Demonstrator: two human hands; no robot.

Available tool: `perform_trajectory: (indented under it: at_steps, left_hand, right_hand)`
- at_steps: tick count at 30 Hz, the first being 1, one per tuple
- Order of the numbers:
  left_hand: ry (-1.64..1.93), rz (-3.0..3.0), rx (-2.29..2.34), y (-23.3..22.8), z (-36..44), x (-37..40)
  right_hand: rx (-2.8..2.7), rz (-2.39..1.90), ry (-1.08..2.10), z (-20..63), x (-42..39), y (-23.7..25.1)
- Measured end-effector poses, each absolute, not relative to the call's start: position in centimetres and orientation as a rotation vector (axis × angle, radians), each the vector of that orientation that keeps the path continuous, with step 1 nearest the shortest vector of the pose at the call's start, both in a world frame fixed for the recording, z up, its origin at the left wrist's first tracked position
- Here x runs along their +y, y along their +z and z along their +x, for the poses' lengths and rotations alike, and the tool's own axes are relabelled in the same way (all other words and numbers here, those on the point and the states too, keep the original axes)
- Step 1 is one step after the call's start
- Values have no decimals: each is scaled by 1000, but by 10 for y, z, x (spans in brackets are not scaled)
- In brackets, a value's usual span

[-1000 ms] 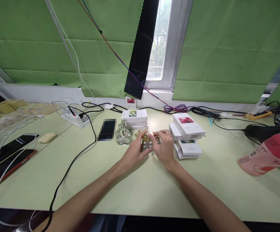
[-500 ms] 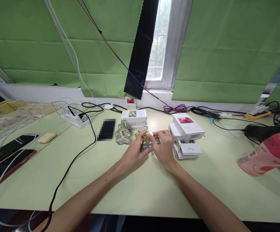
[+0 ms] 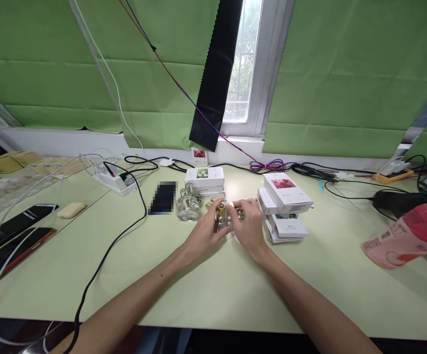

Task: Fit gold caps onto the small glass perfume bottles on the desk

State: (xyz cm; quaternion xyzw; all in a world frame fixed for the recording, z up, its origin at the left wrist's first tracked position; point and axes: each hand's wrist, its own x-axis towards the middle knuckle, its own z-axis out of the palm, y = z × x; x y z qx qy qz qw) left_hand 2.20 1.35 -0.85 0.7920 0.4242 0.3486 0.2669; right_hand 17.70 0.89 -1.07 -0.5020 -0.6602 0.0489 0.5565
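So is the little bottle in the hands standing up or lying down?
Standing up. The bottle has its gold cap on top, held between the left hand and right hand.

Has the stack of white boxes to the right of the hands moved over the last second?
No. The stack of white boxes sits at the same spot relative to the coiled red-blue cable behind it, right beside the right hand.

Your left hand (image 3: 206, 232) and right hand (image 3: 249, 227) meet around a bottle (image 3: 222, 216) mid-table (image 3: 213, 290). Left of it more bottles (image 3: 188, 205); behind, boxes (image 3: 205, 178); right, a box stack (image 3: 285, 204). Power strip (image 3: 114, 183) far left.
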Motion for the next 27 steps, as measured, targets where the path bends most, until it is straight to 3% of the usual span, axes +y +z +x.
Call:
perform_trajectory:
  at_steps: [27]
  left_hand:
    - [892, 2188, 1159, -7, 22, 13]
  right_hand:
    - [-1581, -1211, 124, 176, 7, -12]
